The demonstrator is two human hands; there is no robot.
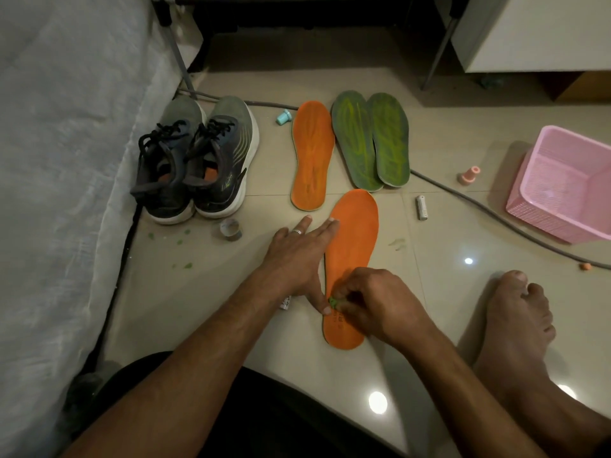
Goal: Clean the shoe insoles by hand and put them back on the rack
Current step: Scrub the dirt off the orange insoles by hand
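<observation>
Glossy floor tiles (205, 292) are carrying the near orange insole (353, 246). Left hand (297, 256), fingers straight and spread, is pressing its left edge; right hand (373, 299), fingers pinched together on a small green wad (333, 303), is rubbing the heel. Risk: the insole sliding on the slick tile, or green residue smearing, should pressure slacken.
</observation>
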